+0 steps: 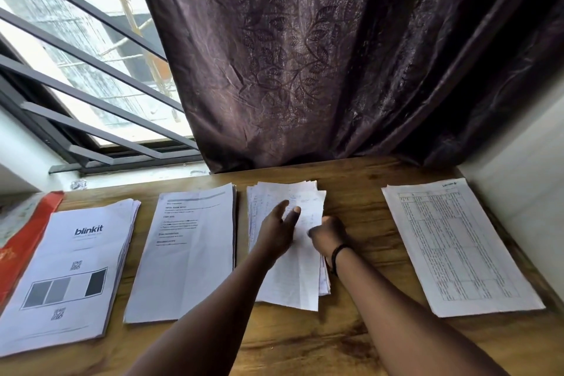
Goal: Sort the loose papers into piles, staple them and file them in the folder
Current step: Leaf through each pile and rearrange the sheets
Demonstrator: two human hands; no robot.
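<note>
Several paper piles lie in a row on the wooden table (305, 345). At the far left is the blinkit pile (70, 272), then a pile of typed sheets (186, 253), then a loose handwritten pile (293, 272), and at the right a pile of table sheets (457, 247). My left hand (279, 232) rests flat on the handwritten pile with its fingers straight. My right hand (328, 234) pinches the right edge of that pile's top sheet. A red folder (21, 250) lies at the left edge, partly under the blinkit pile. No stapler is in view.
A dark patterned curtain (335, 55) hangs behind the table's far edge. A barred window (76, 70) is at the back left, and a white wall (525, 168) borders the table on the right. Bare wood shows along the front edge.
</note>
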